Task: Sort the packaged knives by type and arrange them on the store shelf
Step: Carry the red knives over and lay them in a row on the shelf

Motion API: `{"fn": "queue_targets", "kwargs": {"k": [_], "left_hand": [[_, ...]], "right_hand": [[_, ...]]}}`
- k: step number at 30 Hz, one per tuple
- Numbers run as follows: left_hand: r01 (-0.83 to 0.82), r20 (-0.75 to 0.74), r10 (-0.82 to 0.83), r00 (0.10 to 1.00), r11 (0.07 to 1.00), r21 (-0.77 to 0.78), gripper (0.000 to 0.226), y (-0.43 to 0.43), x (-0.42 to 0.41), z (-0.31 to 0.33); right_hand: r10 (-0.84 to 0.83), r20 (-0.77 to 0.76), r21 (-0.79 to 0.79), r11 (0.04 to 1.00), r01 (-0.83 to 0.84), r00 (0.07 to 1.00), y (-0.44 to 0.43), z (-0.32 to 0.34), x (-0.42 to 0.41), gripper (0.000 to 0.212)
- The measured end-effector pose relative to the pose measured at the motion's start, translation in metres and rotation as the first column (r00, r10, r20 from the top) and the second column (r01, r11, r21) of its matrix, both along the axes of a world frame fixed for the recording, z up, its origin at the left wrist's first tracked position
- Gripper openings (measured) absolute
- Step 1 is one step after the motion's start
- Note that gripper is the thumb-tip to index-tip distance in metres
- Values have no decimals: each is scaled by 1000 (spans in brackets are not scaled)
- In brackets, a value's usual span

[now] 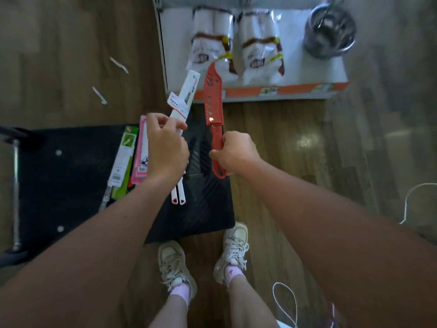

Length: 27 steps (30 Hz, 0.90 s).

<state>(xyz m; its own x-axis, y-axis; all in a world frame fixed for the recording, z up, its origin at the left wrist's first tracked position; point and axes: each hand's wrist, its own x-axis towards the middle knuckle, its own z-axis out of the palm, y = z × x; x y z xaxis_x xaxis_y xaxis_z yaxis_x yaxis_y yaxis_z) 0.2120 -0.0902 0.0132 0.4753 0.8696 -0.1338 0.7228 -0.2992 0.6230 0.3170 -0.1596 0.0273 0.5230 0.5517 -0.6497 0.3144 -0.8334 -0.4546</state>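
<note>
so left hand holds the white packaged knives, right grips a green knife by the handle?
No. The head view shows the right hand gripping a red knife, not green, by the handle. The left hand does hold the white packaged knives.

Shelf [295, 67], beyond the fingers [176, 125]: two white bagged packs [212, 43], one steel pot [329, 31]. Black cart deck [71, 174], left of fingers: green packaged knife [123, 157], pink packaged knife [141, 138].

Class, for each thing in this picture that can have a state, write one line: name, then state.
left hand: grips the white packaged knives.
right hand: grips the red knife by its handle.
red knife: in the air, tip toward the shelf.
green and pink packs: lying on the black cart.
metal pot: upright on the shelf.
</note>
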Motion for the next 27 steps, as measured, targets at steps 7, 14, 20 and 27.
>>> {"fn": "queue_targets", "kwargs": {"k": [7, 14, 20, 27], "left_hand": [[-63, 210, 50, 976, 996, 55, 24, 37, 2, 173], [-107, 412, 109, 905, 994, -28, 23, 61, 3, 314], [-46, 527, 39, 849, 999, 1, 26, 67, 9, 406], [-9, 596, -35, 802, 997, 70, 29, 71, 25, 478]], "right_hand": [[102, 56, 112, 988, -108, 993, 28, 176, 12, 27], [116, 123, 216, 966, -141, 986, 49, 331, 17, 18], [4, 121, 316, 948, -43, 993, 51, 424, 16, 12], [-141, 24, 415, 902, 119, 990, 59, 496, 24, 10]]}}
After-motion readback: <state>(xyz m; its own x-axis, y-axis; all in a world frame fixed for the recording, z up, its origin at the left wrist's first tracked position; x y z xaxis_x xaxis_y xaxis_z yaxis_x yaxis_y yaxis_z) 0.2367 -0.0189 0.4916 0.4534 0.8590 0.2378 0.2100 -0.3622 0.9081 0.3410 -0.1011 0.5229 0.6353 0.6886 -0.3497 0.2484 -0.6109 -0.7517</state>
